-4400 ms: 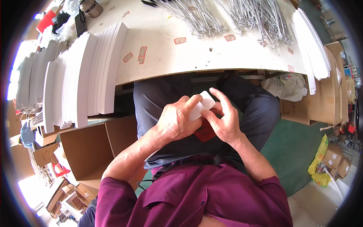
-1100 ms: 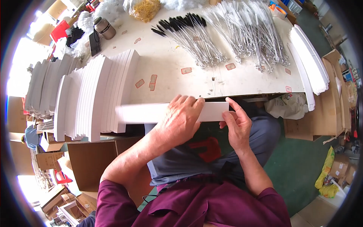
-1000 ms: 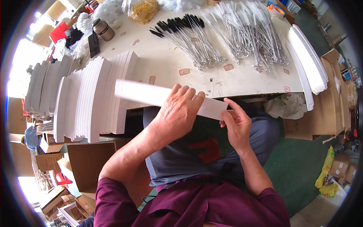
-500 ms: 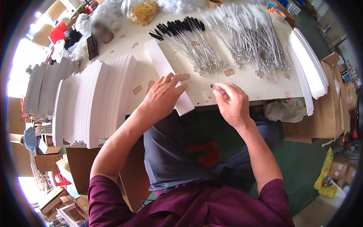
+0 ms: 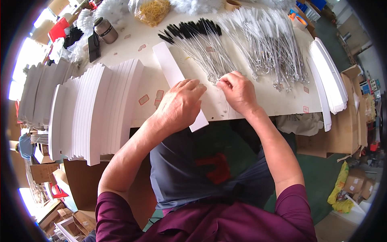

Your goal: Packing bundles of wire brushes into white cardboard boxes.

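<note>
A long, narrow white box [image 5: 169,60] lies slanted on the table, its near end at the front edge. My left hand [image 5: 181,101] rests across it, fingers bent and close together over its right side. Black-bristled wire brushes [image 5: 197,30] are fanned out beyond, their looped wire ends toward me. Right at those loops is my right hand [image 5: 238,90], thumb and forefinger pinched; whatever is between the fingertips is too hidden to name. A heap of white-bristled wire brushes [image 5: 270,40] spreads to the right of the black ones.
Stacked white boxes [image 5: 92,109] stand at left; more flat white pieces [image 5: 328,76] lie at right. Along the back are a phone [image 5: 94,48], a metal flask [image 5: 105,30], a bag of yellow rubber bands [image 5: 152,12] and a tape roll [image 5: 297,20]. Cardboard [image 5: 334,141] stands right of the table.
My right hand has moved away from me, from the table's front edge to the black brushes' loops. My left hand stays over the box, its fingers now closer together. The view has shifted slightly.
</note>
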{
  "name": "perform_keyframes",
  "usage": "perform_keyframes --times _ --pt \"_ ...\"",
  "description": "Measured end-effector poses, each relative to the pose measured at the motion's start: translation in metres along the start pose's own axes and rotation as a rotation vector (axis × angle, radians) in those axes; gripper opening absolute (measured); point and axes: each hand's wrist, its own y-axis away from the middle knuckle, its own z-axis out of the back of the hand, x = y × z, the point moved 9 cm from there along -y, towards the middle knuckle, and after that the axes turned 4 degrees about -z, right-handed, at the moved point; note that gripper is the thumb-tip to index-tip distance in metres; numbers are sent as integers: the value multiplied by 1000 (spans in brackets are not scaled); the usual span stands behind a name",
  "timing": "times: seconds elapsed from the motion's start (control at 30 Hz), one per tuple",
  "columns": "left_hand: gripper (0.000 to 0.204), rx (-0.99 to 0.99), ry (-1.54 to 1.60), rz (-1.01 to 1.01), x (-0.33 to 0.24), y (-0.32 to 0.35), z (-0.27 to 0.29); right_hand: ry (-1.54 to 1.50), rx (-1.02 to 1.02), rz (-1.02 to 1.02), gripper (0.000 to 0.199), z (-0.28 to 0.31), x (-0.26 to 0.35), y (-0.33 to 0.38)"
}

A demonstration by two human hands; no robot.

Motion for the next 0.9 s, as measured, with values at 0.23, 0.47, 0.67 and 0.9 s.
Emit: perform_keyframes --times 0.23,0.47,0.67,0.9 --pt "44 -40 507 442 37 -25 -14 -659 42 -416 27 13 -8 0" --pt "27 -211 1483 771 57 -24 -65 -655 -1 -180 15 13 38 20" --pt "23 -228 1394 791 54 -15 -43 -29 -110 15 33 30 29 -6" --pt "24 -334 1428 754 43 -13 -9 340 100 62 56 -56 1 -45"
